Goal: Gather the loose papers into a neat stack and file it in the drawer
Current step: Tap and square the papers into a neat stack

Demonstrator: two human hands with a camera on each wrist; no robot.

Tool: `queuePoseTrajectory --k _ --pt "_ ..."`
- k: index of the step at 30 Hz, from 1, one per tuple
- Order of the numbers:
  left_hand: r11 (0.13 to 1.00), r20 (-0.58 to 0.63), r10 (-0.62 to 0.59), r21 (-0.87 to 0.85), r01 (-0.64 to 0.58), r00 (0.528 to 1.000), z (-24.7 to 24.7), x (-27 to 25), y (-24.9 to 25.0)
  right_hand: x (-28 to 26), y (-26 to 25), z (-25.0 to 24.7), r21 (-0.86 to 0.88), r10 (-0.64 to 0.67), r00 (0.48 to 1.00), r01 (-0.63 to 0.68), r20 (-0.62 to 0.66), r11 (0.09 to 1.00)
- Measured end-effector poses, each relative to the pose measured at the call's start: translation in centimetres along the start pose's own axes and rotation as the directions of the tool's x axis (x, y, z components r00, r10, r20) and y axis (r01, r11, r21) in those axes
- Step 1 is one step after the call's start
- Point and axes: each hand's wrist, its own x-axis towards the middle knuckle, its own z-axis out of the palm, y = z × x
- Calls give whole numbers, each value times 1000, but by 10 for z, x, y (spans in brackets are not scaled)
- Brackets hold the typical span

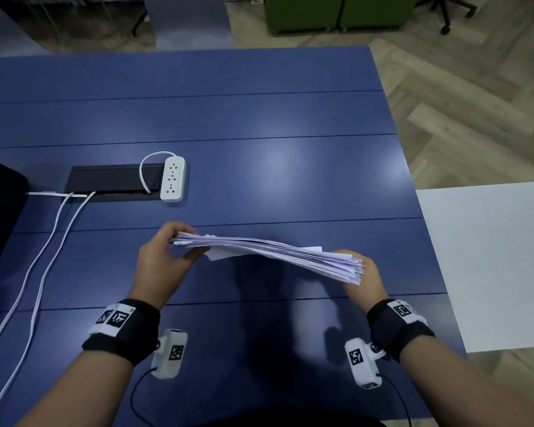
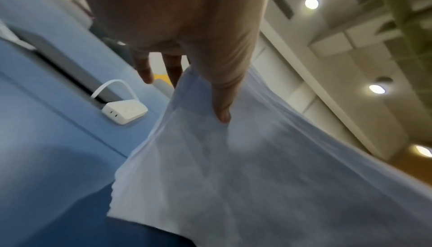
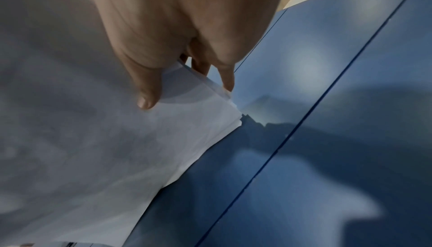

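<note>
A thick stack of white papers (image 1: 269, 252) hangs in the air above the blue table (image 1: 259, 149), sagging a little, its edges uneven. My left hand (image 1: 170, 257) grips its left end, thumb under and fingers over. My right hand (image 1: 364, 278) grips the right end. In the left wrist view the thumb (image 2: 222, 101) presses the underside of the papers (image 2: 257, 177). The right wrist view shows my thumb (image 3: 147, 88) on the papers (image 3: 81, 140) and fingers behind the edge. No drawer is in view.
A white power strip (image 1: 173, 179) lies by a black cable hatch (image 1: 114, 183), with white cables (image 1: 43, 260) running toward me on the left. A dark object (image 1: 0, 217) sits at the left edge. A white surface (image 1: 490, 266) adjoins the table's right side.
</note>
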Motion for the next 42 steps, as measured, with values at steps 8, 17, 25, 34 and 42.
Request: queuePoseTrajectory --k 8,17,25,34,42 --pt "752 76 435 518 -408 897 17 4 44 11 -5 -2 42 53 999 -54 6 998" --pt "618 339 420 573 -539 842 113 -24 114 17 -14 -2 46 138 990 -137 -13 989" --pt "540 447 505 504 -674 739 141 -24 134 22 -13 -1 102 218 976 -216 -7 971" --pt "498 583 459 456 -738 670 164 -12 167 20 -29 2 200 303 953 -298 10 933" --pt "432 718 430 369 -823 548 179 3 178 17 -38 3 235 383 924 -371 -4 898"
